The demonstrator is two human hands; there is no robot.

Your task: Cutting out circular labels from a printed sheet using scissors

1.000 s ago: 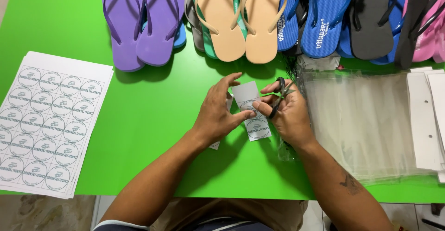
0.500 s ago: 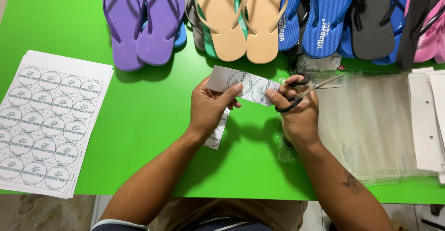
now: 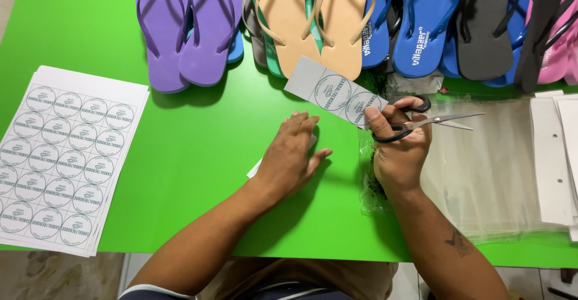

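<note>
My right hand (image 3: 398,149) grips black-handled scissors (image 3: 421,121) with blades pointing right, and its thumb pinches one end of a grey paper strip (image 3: 331,90) printed with round labels, held out to the upper left above the table. My left hand (image 3: 291,155) rests flat on the green table (image 3: 198,155), fingers spread, over a small white paper scrap (image 3: 255,168) that shows at its edge. It holds nothing.
A stack of white sheets with round labels (image 3: 57,158) lies at the left. Flip-flops line the far edge: purple (image 3: 186,29), peach (image 3: 316,20), blue (image 3: 424,23), black, pink. Clear plastic bags (image 3: 481,167) and white cards (image 3: 554,161) lie at the right.
My left hand let go of the label strip and dropped flat onto the table. My right hand now holds the strip alone, swung up and left toward the flip-flops.
</note>
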